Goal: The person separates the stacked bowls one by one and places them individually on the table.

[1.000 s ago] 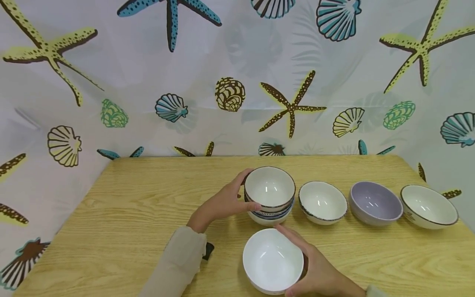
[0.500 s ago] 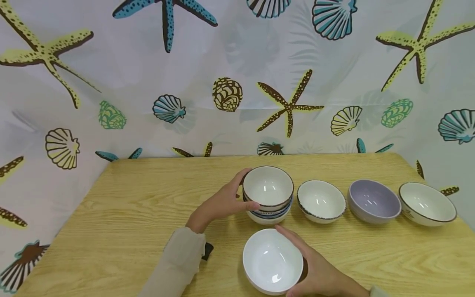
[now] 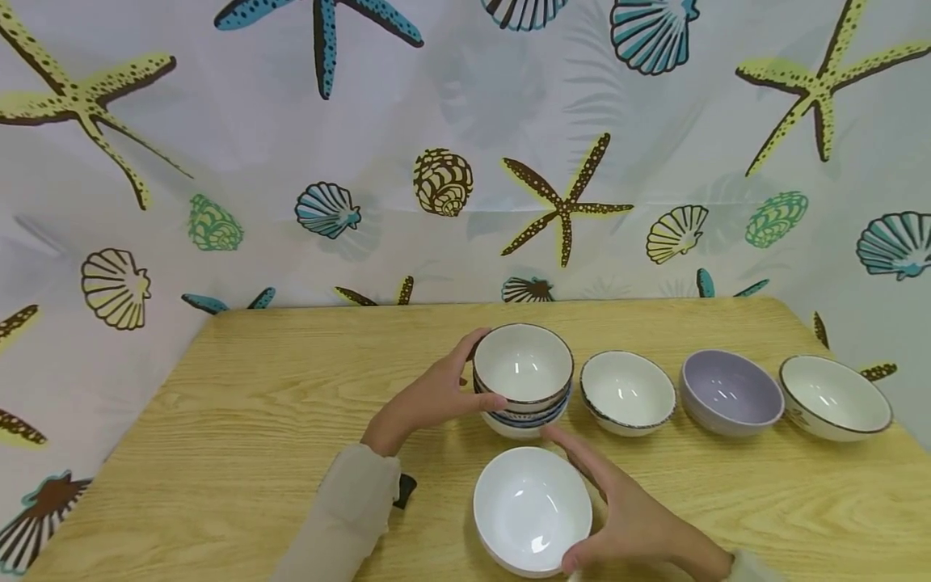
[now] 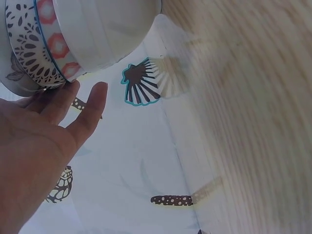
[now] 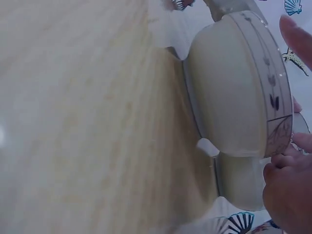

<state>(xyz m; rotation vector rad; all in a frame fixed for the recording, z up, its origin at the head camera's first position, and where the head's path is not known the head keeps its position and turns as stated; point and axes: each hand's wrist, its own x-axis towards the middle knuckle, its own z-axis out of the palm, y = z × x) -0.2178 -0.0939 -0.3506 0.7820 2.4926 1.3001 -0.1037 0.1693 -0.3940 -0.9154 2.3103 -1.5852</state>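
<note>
In the head view my left hand (image 3: 434, 392) grips the side of a stack of bowls, thumb along the front and fingers behind. On top is a cream bowl with a dark rim (image 3: 524, 365); blue-patterned and plain sides show below. The left wrist view shows the fingertips against the patterned bowls (image 4: 31, 44). My right hand (image 3: 629, 517) is spread beside a white bowl (image 3: 533, 509) in front of the stack, its index finger clear of the rim and its thumb near it. The right wrist view shows that bowl's grey-patterned band (image 5: 273, 87).
Right of the stack stand a cream bowl with a speckled rim (image 3: 629, 392), a purple bowl (image 3: 730, 392) and a wider cream bowl (image 3: 835, 396). They rest on the wooden table (image 3: 254, 420). A printed cloth (image 3: 393, 121) hangs behind and at both sides.
My right hand's fingers have spread and come away from the white bowl's rim. The left hand keeps its hold on the stack. The head view has shifted slightly.
</note>
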